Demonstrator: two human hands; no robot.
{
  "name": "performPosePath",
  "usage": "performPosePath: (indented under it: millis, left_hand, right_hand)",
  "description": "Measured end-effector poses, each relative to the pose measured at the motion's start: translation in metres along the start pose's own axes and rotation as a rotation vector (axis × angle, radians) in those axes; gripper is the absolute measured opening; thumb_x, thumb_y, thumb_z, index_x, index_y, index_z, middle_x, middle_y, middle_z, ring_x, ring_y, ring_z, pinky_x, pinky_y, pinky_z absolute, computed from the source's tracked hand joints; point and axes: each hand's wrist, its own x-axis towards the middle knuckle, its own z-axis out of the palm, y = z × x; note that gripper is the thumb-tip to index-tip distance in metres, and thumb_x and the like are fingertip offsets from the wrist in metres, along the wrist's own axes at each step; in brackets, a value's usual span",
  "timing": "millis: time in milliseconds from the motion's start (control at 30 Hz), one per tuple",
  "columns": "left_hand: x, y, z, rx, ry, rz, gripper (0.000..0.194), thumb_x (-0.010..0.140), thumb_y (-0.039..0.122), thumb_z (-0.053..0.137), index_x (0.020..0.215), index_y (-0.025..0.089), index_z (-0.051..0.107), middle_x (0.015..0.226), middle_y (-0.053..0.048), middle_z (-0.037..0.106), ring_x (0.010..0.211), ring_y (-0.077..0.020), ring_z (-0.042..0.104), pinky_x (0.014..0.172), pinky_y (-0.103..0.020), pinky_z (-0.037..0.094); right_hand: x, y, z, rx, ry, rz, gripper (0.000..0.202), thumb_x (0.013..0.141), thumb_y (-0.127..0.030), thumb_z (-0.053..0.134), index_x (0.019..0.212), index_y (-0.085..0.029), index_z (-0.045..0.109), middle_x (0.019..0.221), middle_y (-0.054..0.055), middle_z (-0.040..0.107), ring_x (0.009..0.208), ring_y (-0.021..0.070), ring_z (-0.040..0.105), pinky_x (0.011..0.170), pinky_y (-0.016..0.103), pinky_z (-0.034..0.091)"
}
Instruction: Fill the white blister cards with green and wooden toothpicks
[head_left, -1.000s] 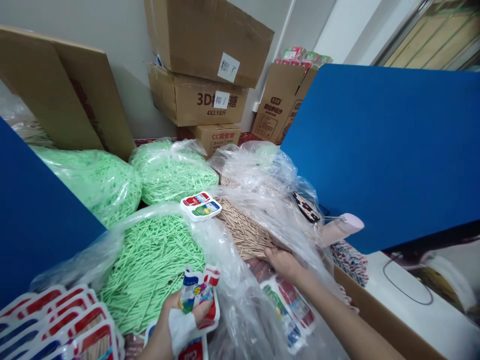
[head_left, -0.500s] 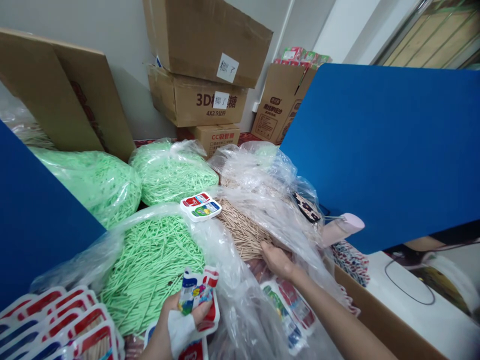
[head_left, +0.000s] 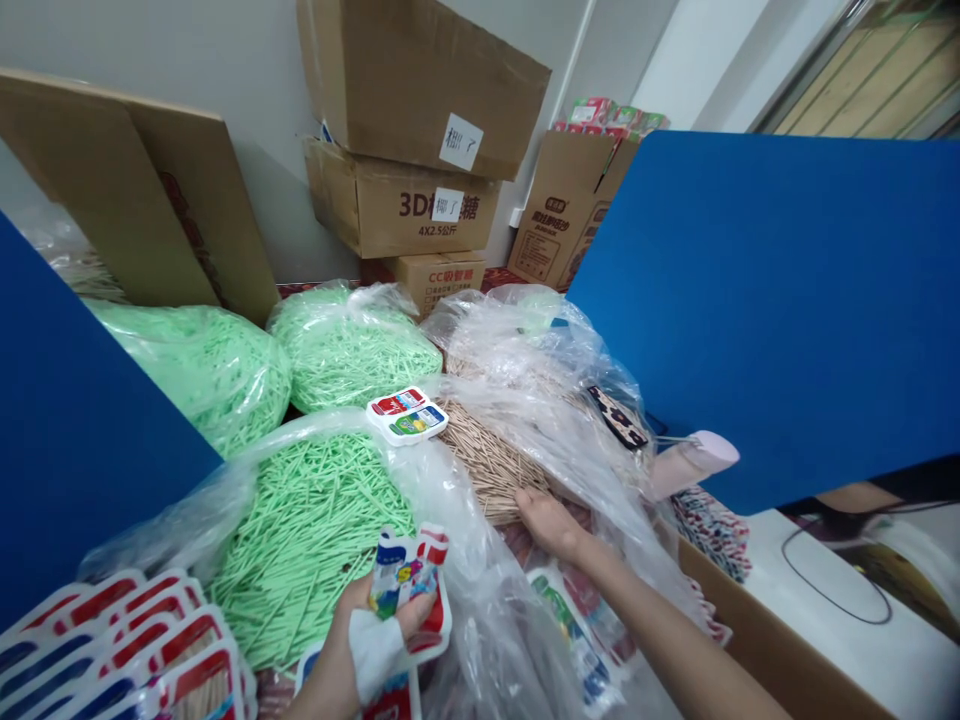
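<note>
My left hand (head_left: 367, 630), a white wrap around its thumb side, is closed on a small printed packet (head_left: 405, 575) in red, white and blue. Beneath that hand lie more red and blue packets. My right hand (head_left: 551, 525) reaches into an open clear bag of thin brown sticks (head_left: 495, 465), its fingers curled against the near edge of the pile. The fingertips are partly hidden among the sticks. To the left, an open bag of light green sticks (head_left: 322, 540) sits beside the held packet. A flat two-part printed packet (head_left: 407, 416) rests between the two piles.
At lower left stand rows of packets filled with brown sticks (head_left: 199, 690). Tied bags of green sticks (head_left: 352, 350) lie behind. Cardboard boxes (head_left: 420, 90) are stacked at the back. A blue panel (head_left: 765, 300) rises at right, near a phone (head_left: 617, 417) and a pink cylinder (head_left: 694, 465).
The whole view has shifted slightly. My right hand has moved a little within the edge of the brown sticks, and my left hand still holds the packet.
</note>
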Motion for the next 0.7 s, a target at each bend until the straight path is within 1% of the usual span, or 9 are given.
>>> performPosePath:
  millis: [33, 100, 167, 233, 333, 400, 433, 567, 700]
  left_hand:
    - [0.001, 0.005, 0.001, 0.000, -0.035, 0.004, 0.027, 0.058, 0.037, 0.074, 0.059, 0.014, 0.062, 0.054, -0.003, 0.063, 0.050, -0.0161, 0.054, 0.049, -0.025, 0.046]
    - [0.005, 0.014, 0.003, 0.004, -0.095, 0.022, 0.026, 0.060, 0.035, 0.075, 0.058, 0.013, 0.060, 0.053, -0.002, 0.061, 0.049, -0.0150, 0.052, 0.049, -0.024, 0.045]
    - [0.010, 0.023, 0.007, 0.006, -0.128, 0.056, 0.024, 0.060, 0.032, 0.075, 0.061, 0.013, 0.061, 0.055, -0.002, 0.062, 0.051, -0.0149, 0.053, 0.050, -0.024, 0.046]
    - [0.014, 0.030, 0.013, 0.011, -0.139, 0.104, 0.023, 0.061, 0.030, 0.076, 0.064, 0.012, 0.062, 0.059, -0.003, 0.064, 0.053, -0.0154, 0.054, 0.053, -0.024, 0.047]
    - [0.021, 0.034, 0.022, 0.061, -0.159, 0.180, 0.021, 0.066, 0.031, 0.073, 0.066, 0.014, 0.061, 0.061, -0.002, 0.063, 0.055, -0.0157, 0.054, 0.056, -0.024, 0.046]
    - [0.024, 0.032, 0.028, 0.106, -0.171, 0.234, 0.020, 0.072, 0.033, 0.069, 0.069, 0.014, 0.061, 0.063, -0.002, 0.063, 0.058, -0.0160, 0.055, 0.057, -0.024, 0.046]
    - [0.026, 0.030, 0.030, 0.129, -0.174, 0.265, 0.020, 0.075, 0.034, 0.067, 0.070, 0.015, 0.062, 0.066, -0.002, 0.063, 0.060, -0.0163, 0.055, 0.058, -0.024, 0.046]
    - [0.033, 0.020, 0.037, 0.293, -0.151, 0.419, 0.021, 0.080, 0.034, 0.063, 0.071, 0.015, 0.060, 0.068, -0.002, 0.060, 0.064, -0.0170, 0.054, 0.058, -0.023, 0.043]
    - [0.037, 0.015, 0.041, 0.469, -0.115, 0.565, 0.023, 0.083, 0.033, 0.060, 0.068, 0.016, 0.059, 0.066, -0.001, 0.058, 0.061, -0.0168, 0.053, 0.058, -0.025, 0.042]
  right_hand:
    - [-0.002, -0.002, -0.003, 0.072, 0.011, 0.004, 0.011, 0.089, -0.017, 0.040, 0.088, -0.018, 0.051, 0.083, 0.008, 0.063, 0.081, 0.0202, 0.062, 0.076, 0.031, 0.046]
    - [-0.005, -0.010, -0.007, 0.228, 0.043, 0.010, 0.020, 0.095, -0.029, 0.032, 0.091, -0.020, 0.049, 0.073, 0.003, 0.060, 0.066, 0.0166, 0.061, 0.064, 0.028, 0.048]
    - [-0.008, -0.020, -0.008, 0.357, 0.091, 0.010, 0.033, 0.098, -0.038, 0.018, 0.099, -0.021, 0.047, 0.072, 0.001, 0.057, 0.059, 0.0142, 0.059, 0.057, 0.025, 0.048]
    - [-0.010, -0.033, -0.010, 0.527, 0.141, 0.004, 0.040, 0.098, -0.046, 0.014, 0.108, -0.022, 0.044, 0.073, 0.000, 0.054, 0.058, 0.0135, 0.057, 0.053, 0.025, 0.047]
    - [-0.011, -0.057, -0.022, 1.005, 0.219, -0.001, 0.038, 0.091, -0.056, 0.038, 0.105, -0.022, 0.048, 0.071, -0.003, 0.047, 0.057, 0.0122, 0.054, 0.053, 0.025, 0.046]
    - [-0.015, -0.077, -0.037, 1.296, 0.312, -0.014, 0.036, 0.084, -0.056, 0.054, 0.095, -0.022, 0.050, 0.069, -0.004, 0.045, 0.058, 0.0116, 0.053, 0.058, 0.026, 0.047]
    - [-0.017, -0.088, -0.046, 1.368, 0.368, -0.032, 0.034, 0.084, -0.054, 0.056, 0.092, -0.022, 0.050, 0.069, -0.004, 0.046, 0.060, 0.0121, 0.054, 0.060, 0.027, 0.047]
    - [-0.028, -0.129, -0.075, 1.418, 0.604, -0.209, 0.026, 0.089, -0.049, 0.050, 0.096, -0.025, 0.046, 0.068, -0.003, 0.047, 0.070, 0.0167, 0.057, 0.068, 0.033, 0.049]
    - [-0.031, -0.150, -0.078, 1.271, 0.718, -0.328, 0.021, 0.093, -0.047, 0.043, 0.097, -0.026, 0.044, 0.069, -0.003, 0.050, 0.076, 0.0180, 0.058, 0.078, 0.037, 0.047]
